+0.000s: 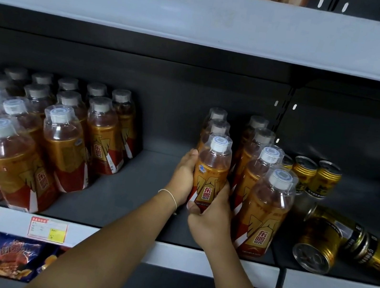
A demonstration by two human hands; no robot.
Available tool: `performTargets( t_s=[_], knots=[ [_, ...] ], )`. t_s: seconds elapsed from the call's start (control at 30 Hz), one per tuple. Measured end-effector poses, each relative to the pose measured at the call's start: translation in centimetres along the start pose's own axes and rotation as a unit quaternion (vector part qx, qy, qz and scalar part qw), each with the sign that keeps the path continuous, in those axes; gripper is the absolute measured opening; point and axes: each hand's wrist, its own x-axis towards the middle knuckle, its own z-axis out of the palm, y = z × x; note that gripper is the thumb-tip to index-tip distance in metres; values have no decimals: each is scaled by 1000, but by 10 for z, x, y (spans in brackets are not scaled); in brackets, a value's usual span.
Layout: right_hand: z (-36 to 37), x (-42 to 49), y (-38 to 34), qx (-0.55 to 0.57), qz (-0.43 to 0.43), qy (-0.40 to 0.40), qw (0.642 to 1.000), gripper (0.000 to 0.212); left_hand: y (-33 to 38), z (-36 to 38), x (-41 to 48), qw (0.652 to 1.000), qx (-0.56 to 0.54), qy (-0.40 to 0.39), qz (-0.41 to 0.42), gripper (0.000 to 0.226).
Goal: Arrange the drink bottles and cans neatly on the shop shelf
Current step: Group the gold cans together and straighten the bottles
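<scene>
1. An amber drink bottle (211, 172) with a white cap was seen upright near the middle of the shelf (132, 184), set back from the front edge, at the head of a short row of like bottles (217, 119).
2. It was gripped by both hands. The left hand (184, 178) was wrapped against its left side, and the right hand (211, 222) was curled round its lower front. Its base was hidden, so whether it stood on the shelf could not be told.
3. A thin bracelet (171, 197) was worn on the left wrist.
4. Just beside it to the right, a second row of bottles (269, 207) was lined toward the front edge.
5. A large block of bottles (35, 133) was massed at the left end, well apart.
6. Toward the right end, gold cans (314, 177) were stood upright at the back, and toppled cans (318, 243) were lying near the front edge.
7. Price tags (47, 229) were fixed to the front edge, and snack packets (14, 257) were shelved below.
</scene>
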Motion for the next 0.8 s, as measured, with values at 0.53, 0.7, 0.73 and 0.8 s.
performTargets(
  t_s=[0.53, 0.7, 0.73, 0.8],
  knots=[
    [34, -26, -72, 16, -345, 137, 929, 51, 71, -99, -83, 895, 330, 119, 274, 28],
    [81, -1, -88, -30, -276, 3, 961, 53, 93, -150, -110, 830, 444, 135, 309, 38],
    [92, 5, -92, -35, -255, -23, 966, 56, 96, -159, -114, 824, 462, 130, 301, 39],
    [112, 16, -101, -31, -217, -74, 973, 63, 97, -174, -120, 814, 498, 125, 271, 44]
  ],
)
